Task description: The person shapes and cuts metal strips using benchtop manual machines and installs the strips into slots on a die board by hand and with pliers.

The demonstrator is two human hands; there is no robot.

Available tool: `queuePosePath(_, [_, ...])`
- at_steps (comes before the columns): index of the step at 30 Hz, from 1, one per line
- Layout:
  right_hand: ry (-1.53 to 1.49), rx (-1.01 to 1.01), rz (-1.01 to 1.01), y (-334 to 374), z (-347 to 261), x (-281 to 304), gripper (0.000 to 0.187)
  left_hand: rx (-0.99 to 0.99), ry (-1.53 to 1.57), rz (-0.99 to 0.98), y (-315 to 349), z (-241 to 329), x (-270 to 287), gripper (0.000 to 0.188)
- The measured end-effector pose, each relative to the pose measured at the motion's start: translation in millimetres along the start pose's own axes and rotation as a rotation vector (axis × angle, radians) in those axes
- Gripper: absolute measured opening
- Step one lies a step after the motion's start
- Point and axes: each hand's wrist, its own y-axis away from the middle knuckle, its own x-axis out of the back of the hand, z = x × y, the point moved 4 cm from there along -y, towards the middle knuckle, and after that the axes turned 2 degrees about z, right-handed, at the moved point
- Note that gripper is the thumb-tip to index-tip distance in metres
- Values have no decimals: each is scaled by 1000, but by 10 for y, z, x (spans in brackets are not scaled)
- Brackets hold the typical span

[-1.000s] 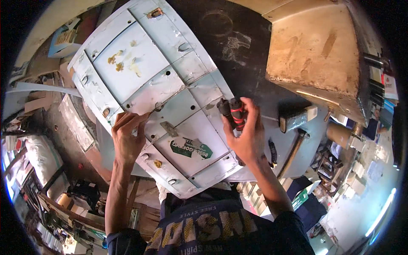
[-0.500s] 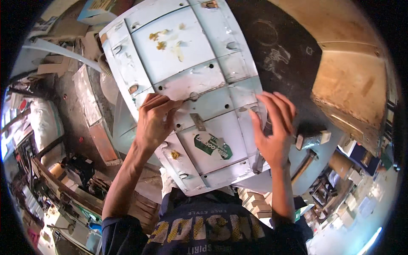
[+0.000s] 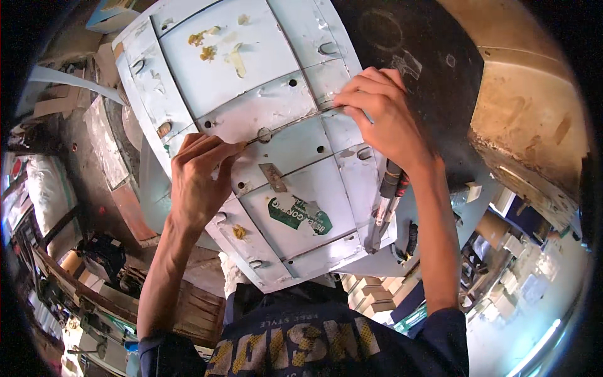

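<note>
A large white curved panel (image 3: 242,100), crossed by seams, with holes and small metal loops, lies in front of me. Along one of its cross seams runs a thin dark wire (image 3: 295,122), with a small ring (image 3: 264,134) near its left part. My left hand (image 3: 204,169) is closed at the panel's left side, thumb and fingertips pinching the wire's left end. At the right edge my right hand (image 3: 380,113) pinches the wire's other end. Below my right wrist, a hand tool (image 3: 387,195) with dark and red grips and a metal end rests on the panel.
Torn green label (image 3: 298,215), a small metal plate (image 3: 272,177) and yellowish glue lumps (image 3: 207,53) mark the panel. A dark surface (image 3: 433,94) lies beyond its right edge, beside a worn tan casing (image 3: 527,125). A white sack (image 3: 50,188) stands far left.
My right hand has moved up and left, from spread fingers at the panel's right edge to a pinch on the wire. The panel and left hand appear shifted left in the picture.
</note>
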Motion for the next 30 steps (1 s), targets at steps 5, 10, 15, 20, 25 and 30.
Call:
queuePosePath(5, [-23,41,6,-6,35,-61,20,5,-20,-22,4,-10,-4,21])
queuePosePath(10, [-11,84,-19,-45,13,-49,22,0,-27,-15,10,-7,-1,21])
queuePosePath(15, [71,53,-94,-91,-233,39,22,3,-25,13,18,-18,1,24])
queuePosePath(20, [-92,145,-30,-262,-791,-89,26,15,44,-30,34,-23,-1,26])
queuePosePath(25, [-118,245,-66,-279,-808,-361,21,-25,38,-30,53,-13,-2,28])
queuePosePath(30, [-94,267,-75,-308,-884,-445,23,-35,41,-7,84,-47,-20,31])
